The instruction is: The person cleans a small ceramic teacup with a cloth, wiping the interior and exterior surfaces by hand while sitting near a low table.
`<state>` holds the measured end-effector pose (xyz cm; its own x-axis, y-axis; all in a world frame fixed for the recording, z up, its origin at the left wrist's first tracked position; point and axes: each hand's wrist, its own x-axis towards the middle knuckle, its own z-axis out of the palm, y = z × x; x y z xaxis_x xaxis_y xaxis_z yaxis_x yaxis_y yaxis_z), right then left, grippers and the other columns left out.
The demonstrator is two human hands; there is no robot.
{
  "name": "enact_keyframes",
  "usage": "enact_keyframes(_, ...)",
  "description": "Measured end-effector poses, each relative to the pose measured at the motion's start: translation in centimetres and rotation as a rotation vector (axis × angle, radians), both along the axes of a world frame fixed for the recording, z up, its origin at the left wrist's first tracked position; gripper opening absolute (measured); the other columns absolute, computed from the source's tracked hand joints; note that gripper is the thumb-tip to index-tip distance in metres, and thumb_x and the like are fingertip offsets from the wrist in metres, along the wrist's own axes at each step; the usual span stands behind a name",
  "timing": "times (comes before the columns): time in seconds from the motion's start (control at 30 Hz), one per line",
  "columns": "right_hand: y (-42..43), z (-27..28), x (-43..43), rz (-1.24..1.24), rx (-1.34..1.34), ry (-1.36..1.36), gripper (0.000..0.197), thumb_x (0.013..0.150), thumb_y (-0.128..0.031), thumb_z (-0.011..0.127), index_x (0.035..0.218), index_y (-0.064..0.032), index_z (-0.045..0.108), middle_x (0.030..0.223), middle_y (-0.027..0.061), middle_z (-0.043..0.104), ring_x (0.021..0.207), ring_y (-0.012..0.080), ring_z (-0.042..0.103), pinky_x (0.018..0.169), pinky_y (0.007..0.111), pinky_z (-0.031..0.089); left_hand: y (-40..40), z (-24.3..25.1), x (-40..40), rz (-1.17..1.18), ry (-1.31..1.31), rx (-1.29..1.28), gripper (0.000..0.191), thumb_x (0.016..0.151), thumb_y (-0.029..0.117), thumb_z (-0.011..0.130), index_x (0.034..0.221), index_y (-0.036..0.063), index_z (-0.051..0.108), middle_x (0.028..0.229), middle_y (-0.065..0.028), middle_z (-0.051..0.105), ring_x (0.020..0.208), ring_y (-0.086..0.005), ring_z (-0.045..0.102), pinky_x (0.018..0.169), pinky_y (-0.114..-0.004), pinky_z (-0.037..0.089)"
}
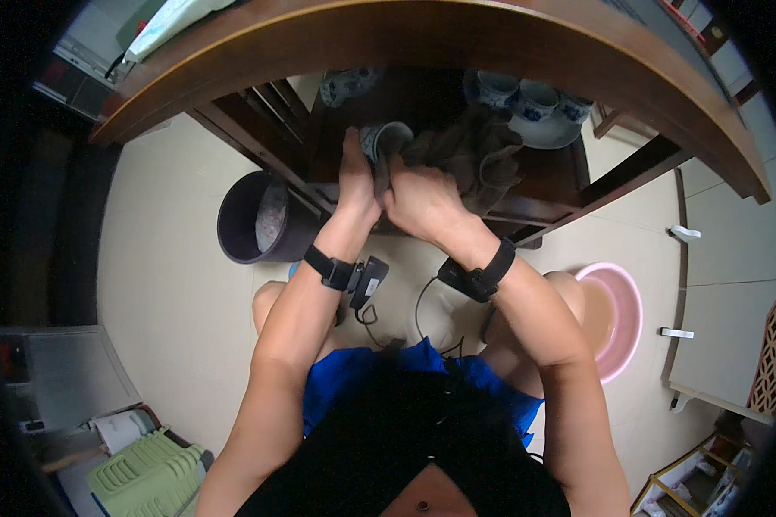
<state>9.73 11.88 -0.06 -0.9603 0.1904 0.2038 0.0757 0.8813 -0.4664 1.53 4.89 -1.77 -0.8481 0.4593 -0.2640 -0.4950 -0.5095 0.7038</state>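
Under a wooden table, my left hand (pixel 357 178) grips a blue-and-white patterned cup (pixel 396 134), whose mouth tilts away from me. My right hand (pixel 427 199) is closed on a dark brown cloth (pixel 482 155), part of it pressed at the cup's near rim. The rest of the cloth hangs bunched over the dark wooden lower shelf (pixel 543 187). To the right on that shelf, several matching cups (pixel 538 100) stand on and around a pale plate (pixel 546 132). Farther back at the left is more blue-and-white ware (pixel 346 85), partly shadowed.
The thick curved tabletop edge (pixel 427 32) arches above my hands. A black bin (pixel 233 223) with a plastic liner stands left of the table. By my right knee is a pink basin (pixel 628 316) of cloudy water. White cabinet doors (pixel 724 252) with handles line the right side.
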Motion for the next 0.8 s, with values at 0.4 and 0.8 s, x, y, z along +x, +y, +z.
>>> enact_keyframes(0.4, 2.7, 1.9, 0.9, 0.241, -1.523, -0.31, 0.006, 0.083, -0.007, 0.047, 0.081, -0.0068, 0.041, 0.054, 0.002, 0.043, 0.038, 0.0071, 0.035, 0.033, 0.021, 0.026, -0.9, -0.3, -0.5, -0.032, 0.454, -0.075, 0.047, 0.095, 0.045, 0.031, 0.12, 0.0061, 0.042, 0.109, -0.0074, 0.052, 0.099, -0.0179, 0.051, 0.089, -0.031, 0.041)
enact_keyframes(0.8, 1.2, 1.5, 1.9, 0.017, -0.022, -0.071, 0.034, 0.074, -0.017, 0.049, 0.103, -0.0009, 0.056, 0.086, 0.0267, 0.059, 0.082, 0.0401, 0.057, 0.075, 0.046, 0.046, -0.8, 0.2, -0.4, 0.133, 0.809, -0.428, 0.03, 0.096, 0.027, 0.036, 0.111, 0.0034, 0.047, 0.103, -0.007, 0.05, 0.098, -0.0155, 0.045, 0.09, -0.026, 0.033)
